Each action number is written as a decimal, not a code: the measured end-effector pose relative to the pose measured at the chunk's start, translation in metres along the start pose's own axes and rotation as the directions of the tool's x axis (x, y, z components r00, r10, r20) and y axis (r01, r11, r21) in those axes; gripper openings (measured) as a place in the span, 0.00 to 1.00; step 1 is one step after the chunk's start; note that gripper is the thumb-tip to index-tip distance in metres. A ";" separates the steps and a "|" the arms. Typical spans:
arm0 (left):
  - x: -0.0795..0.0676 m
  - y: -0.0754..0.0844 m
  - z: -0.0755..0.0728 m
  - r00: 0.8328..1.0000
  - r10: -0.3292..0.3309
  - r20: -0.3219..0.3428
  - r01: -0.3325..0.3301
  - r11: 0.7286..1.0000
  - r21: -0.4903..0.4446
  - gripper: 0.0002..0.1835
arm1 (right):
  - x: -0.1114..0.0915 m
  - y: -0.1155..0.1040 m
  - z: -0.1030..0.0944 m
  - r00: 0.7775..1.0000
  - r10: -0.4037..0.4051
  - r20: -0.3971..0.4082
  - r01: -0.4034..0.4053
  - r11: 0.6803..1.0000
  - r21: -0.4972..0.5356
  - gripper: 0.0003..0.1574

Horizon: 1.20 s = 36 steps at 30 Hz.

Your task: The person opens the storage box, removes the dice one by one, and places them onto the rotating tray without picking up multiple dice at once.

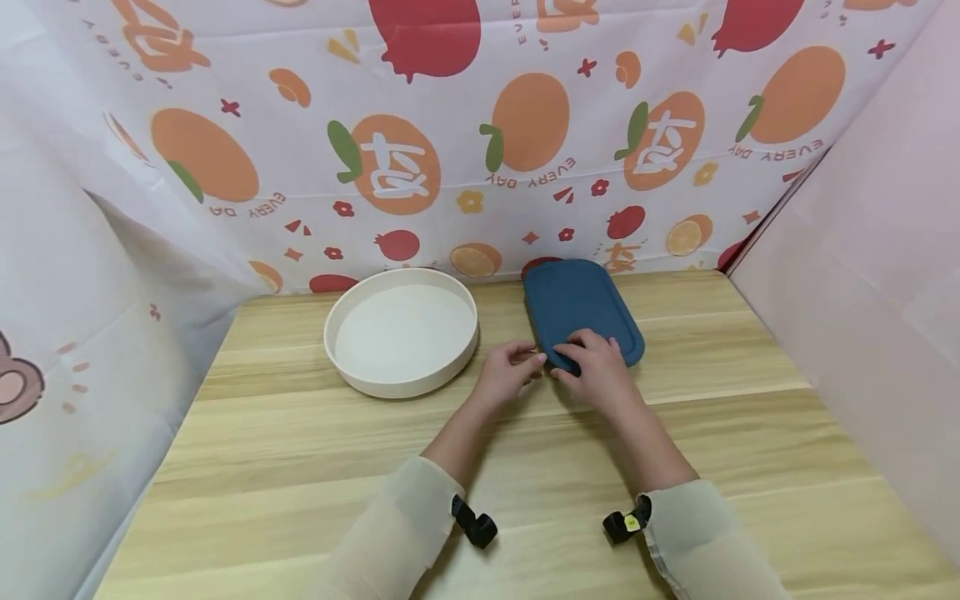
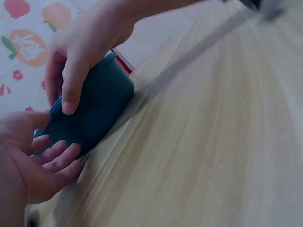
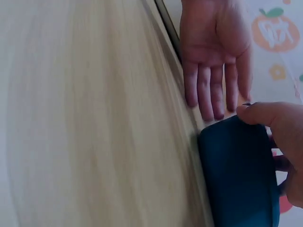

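Sleeve; right hand grips box; "EVERY DAY" cloth.

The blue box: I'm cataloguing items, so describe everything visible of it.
The blue box looks matte, plastic, oblong and rounded; its bordered top appears closed. It lies front to back on the wooden table, right of the white tray. The right hand grips its near end; whether the left hand touches it is unclear.

We see a pale wood-grain table, streaks running crosswise. On it we log a round off-white dish, shallow, left, and a dark blue box, rounded corners, right. Both near the back edge, apart.
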<state>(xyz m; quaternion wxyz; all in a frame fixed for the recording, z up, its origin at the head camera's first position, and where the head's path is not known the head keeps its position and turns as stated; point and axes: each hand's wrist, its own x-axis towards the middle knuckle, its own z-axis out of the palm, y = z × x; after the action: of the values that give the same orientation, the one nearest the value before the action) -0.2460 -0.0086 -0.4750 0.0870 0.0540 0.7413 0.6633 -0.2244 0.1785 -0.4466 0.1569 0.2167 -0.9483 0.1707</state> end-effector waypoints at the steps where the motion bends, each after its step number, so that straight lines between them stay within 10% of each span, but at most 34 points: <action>1: -0.001 -0.002 0.001 1.000 -0.021 -0.001 0.021 0.999 -0.034 0.22 | 0.000 -0.003 0.000 1.000 -0.019 -0.004 0.019 1.000 -0.025 0.22; 10: -0.011 -0.010 0.006 0.997 -0.081 0.006 0.079 0.962 -0.263 0.20 | -0.003 -0.020 0.002 0.995 -0.091 -0.035 0.082 0.977 -0.199 0.21; 26: -0.016 -0.008 0.011 0.997 0.006 -0.077 -0.013 0.995 -0.097 0.19 | -0.007 -0.029 -0.001 0.980 -0.020 -0.196 -0.006 0.991 -0.133 0.17; 32: -0.013 -0.003 0.012 0.992 -0.040 -0.123 0.031 0.996 -0.080 0.19 | -0.002 -0.026 -0.020 0.904 0.001 -0.427 -0.003 1.000 -0.003 0.15; 36: -0.010 -0.001 0.010 0.982 -0.104 -0.157 0.083 0.988 -0.132 0.17 | -0.002 -0.011 -0.032 0.769 0.189 -0.611 -0.080 0.976 0.202 0.14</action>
<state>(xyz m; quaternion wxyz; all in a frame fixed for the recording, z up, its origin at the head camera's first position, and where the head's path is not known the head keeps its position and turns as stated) -0.2339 -0.0005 -0.4763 0.0601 -0.0412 0.7048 0.7056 -0.2104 0.1818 -0.4161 0.4321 0.0911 -0.8377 0.3214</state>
